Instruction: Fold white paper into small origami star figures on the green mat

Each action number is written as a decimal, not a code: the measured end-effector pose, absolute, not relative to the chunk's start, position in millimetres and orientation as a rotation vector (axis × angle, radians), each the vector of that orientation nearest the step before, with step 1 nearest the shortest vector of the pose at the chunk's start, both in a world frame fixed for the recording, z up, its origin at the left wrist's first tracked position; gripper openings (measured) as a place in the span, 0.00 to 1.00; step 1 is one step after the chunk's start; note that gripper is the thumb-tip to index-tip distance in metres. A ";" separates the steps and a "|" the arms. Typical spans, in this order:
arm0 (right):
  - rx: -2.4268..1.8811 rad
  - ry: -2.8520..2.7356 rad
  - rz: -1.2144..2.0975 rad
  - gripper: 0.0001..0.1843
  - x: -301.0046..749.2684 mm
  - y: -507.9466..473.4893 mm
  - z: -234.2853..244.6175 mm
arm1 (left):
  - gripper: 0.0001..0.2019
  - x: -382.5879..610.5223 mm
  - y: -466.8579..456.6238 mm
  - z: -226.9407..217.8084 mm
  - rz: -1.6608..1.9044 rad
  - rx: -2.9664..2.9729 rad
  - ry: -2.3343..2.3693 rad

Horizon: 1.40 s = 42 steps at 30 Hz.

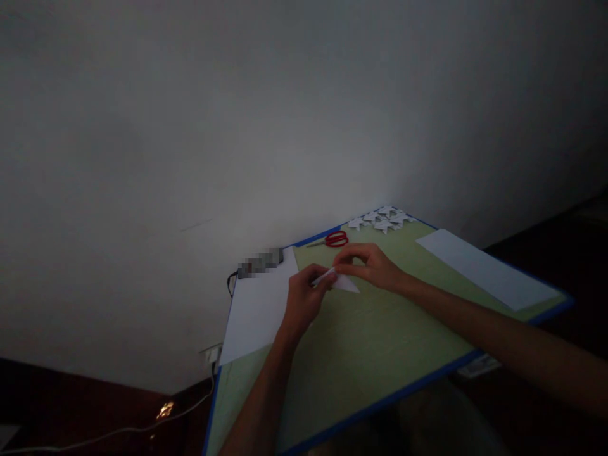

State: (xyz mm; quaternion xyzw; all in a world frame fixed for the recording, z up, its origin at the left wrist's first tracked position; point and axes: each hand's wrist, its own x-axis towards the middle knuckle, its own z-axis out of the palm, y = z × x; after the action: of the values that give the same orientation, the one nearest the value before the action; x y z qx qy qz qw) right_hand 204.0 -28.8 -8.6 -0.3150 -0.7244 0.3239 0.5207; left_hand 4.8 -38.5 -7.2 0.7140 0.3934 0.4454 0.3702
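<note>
**Two hands hold a small paper piece mid-fold**

At the middle of the green tabletop (361, 354), the left hand (304, 294) has its grip clenched on the left corner of a small white paper piece (346, 283). The right hand (373, 265) pinches its upper edge, and the pointed tip lies toward 4 o'clock. This looks like a crease being set, and finishing it would call for keeping the edges aligned.

Around the piece are a white sheet (259, 310) at 9 o'clock, red scissors (336, 239) at 12, a heap of folded pieces (384, 219) at 1, and a long white strip (484, 267) at 3. None of them stands in the hands' way.
</note>
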 end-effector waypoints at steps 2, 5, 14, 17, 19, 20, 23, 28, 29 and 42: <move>-0.764 -1.743 0.762 0.12 204.3 -28.6 -8.0 | 0.13 5.4 -38.9 -6.5 1.156 1.823 1.003; -0.774 -1.744 0.752 0.12 204.4 -27.8 -8.4 | 0.13 6.1 -39.0 -5.7 1.165 1.801 0.992; -0.775 -1.749 0.727 0.11 204.0 -27.7 -8.9 | 0.12 6.4 -36.4 -10.6 1.158 1.796 0.987; -0.778 -1.747 0.719 0.11 204.1 -28.3 -8.1 | 0.12 5.3 -35.1 -13.7 1.148 1.808 0.978; -0.775 -1.746 0.722 0.11 204.3 -28.4 -8.2 | 0.12 5.1 -34.9 -14.2 1.150 1.815 0.974; -0.774 -1.746 0.724 0.11 204.5 -28.4 -8.3 | 0.12 5.2 -35.0 -13.9 1.150 1.812 0.972; -0.777 -1.753 0.717 0.11 205.2 -28.2 -8.9 | 0.12 5.9 -36.0 -11.7 1.142 1.779 0.980; -0.775 -1.758 0.694 0.12 205.4 -27.6 -9.4 | 0.13 6.3 -37.8 -8.5 1.155 1.788 0.984; -0.775 -1.760 0.688 0.12 205.3 -27.4 -9.4 | 0.13 6.4 -38.1 -8.3 1.159 1.793 0.977; -0.794 -1.741 0.664 0.10 206.1 -24.8 -12.2 | 0.12 6.5 -31.9 -13.1 1.225 1.607 0.970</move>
State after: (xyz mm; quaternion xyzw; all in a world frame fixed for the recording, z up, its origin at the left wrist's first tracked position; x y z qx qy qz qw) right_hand 206.1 -24.8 -12.2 -0.3324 -0.7292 0.2779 0.5297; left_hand 6.5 -31.9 -13.1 0.6455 0.3898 0.4922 0.4350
